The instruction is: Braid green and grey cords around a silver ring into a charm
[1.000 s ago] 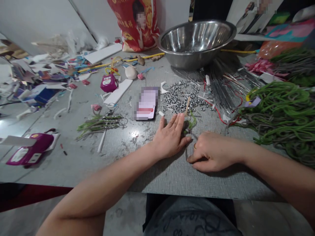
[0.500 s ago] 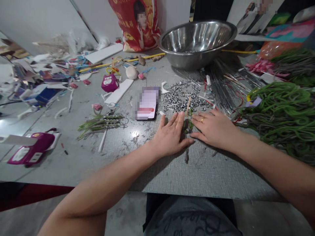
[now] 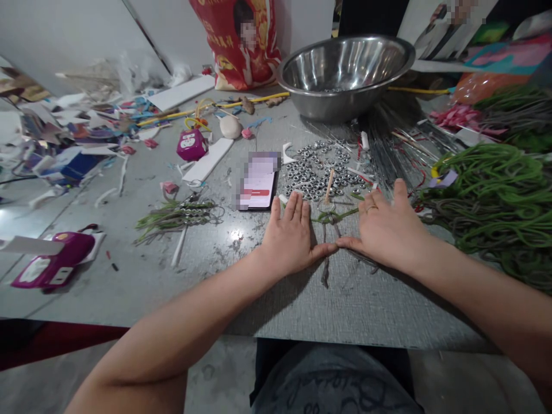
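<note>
My left hand (image 3: pixel 290 236) lies flat on the grey table, its fingers stretched forward beside the phone (image 3: pixel 259 181). My right hand (image 3: pixel 383 224), with a ring on one finger, is also flat and spread. The thumb tips of both hands nearly meet. Between the hands lies a green and grey cord (image 3: pixel 331 217), looped or knotted in the middle, with grey ends trailing toward me. Fingers of both hands rest over the cord's green side ends, partly hiding them. Just beyond are many small silver rings (image 3: pixel 314 169) and a thin wooden stick (image 3: pixel 330 185).
A steel basin (image 3: pixel 345 75) stands at the back. To the right are a heap of green and grey cords (image 3: pixel 495 201) and a bundle of thin metal wires (image 3: pixel 383 149). Finished-looking corded pieces (image 3: pixel 176 217) and a purple box-like object (image 3: pixel 58 259) lie left.
My hands have spread apart, the right one moving rightward with its fingers opening. More of the green and grey cord now shows between them, its green strands stretched sideways.
</note>
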The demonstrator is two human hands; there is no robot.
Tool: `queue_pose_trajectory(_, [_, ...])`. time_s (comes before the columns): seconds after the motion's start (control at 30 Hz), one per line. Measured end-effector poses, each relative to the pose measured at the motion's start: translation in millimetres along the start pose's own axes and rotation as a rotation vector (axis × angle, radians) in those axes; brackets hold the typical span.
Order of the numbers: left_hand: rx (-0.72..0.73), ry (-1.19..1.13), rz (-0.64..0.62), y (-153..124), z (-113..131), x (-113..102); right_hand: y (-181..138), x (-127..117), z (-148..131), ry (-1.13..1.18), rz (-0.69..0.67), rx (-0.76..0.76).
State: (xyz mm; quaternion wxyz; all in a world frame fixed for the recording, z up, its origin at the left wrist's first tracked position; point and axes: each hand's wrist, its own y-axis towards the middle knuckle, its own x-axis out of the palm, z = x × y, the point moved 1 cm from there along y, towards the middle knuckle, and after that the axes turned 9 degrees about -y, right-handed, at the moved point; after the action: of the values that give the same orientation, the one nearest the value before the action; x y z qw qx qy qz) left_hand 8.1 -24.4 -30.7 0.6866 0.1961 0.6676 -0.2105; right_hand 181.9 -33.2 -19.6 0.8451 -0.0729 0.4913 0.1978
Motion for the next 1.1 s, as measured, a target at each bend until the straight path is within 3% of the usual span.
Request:
queue_pose_trajectory(0.13, [-0.016, 0.093, 0.007, -2.1, -1.0, -3.2, -0.9, 3.2, 8.2, -0.009, -0.053, 0.035])
queue_pose_trajectory(0.27, [0.003, 0.144, 0.044, -5.2, -4.9, -4.8, -0.5, 13.8, 19.7, 0.167, -0.035, 0.111])
queue_pose_trajectory(0.43, [0.033, 0.071, 0.134, -7.5, -9.9, -2.2, 1.0, 15.4, 23.6, 0.091, -0.131, 0.134])
queue_pose_trajectory(0.53, [0.055, 0.030, 0.201, -5.7, -11.5, -1.5, 2.4, 9.7, 24.1, 0.067, -0.089, 0.136])
queue_pose_trajectory(0.67, [0.132, -0.081, 0.323, -2.1, -13.0, -7.8, 5.9, 1.3, 23.0, 0.161, 0.136, 0.020])
queue_pose_trajectory(0.8, [0.426, -0.282, 0.264, -1.2, -10.6, -8.9, 6.8, 0.6, 14.1, 0.415, 0.355, -0.207])
queue_pose_trajectory(0.9, [0.458, -0.354, 0.218, -0.7, -9.2, -1.9, 6.0, 5.1, 7.4, 0.466, 0.339, -0.282])
queue_pose_trajectory(1.1, [0.439, -0.364, 0.208, 2.1, -10.3, 5.9, 4.2, 3.4, 3.0, 0.435, 0.221, -0.256])
